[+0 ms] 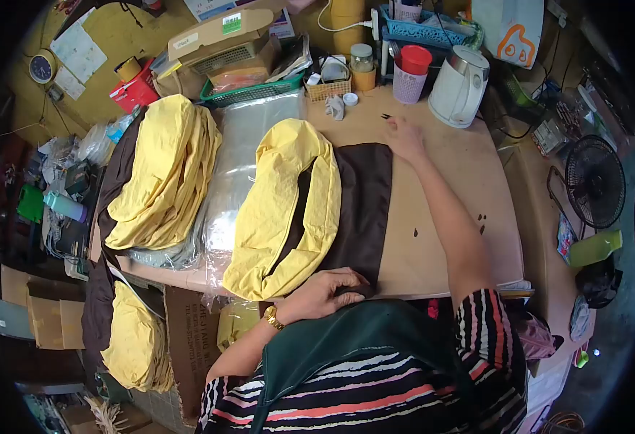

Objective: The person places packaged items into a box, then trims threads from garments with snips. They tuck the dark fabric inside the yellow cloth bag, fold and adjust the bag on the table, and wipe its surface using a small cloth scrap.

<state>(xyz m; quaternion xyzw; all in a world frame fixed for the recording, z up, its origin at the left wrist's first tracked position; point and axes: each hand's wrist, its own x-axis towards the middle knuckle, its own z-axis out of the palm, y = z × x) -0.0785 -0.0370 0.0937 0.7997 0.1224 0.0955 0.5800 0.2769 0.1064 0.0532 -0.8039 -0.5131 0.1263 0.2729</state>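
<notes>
Left hand (328, 293) | gripping dark cloth (364, 195), near edge | right hand (404, 139) | holding dark-tipped tool (386, 116), past far edge

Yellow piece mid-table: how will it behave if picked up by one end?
Probably floppy: the yellow piece lies flattened, with soft wrinkles. Looks like thin fabric, so likely light for its size. A one-end grip might drag the dark cloth too, since they overlap.
</notes>
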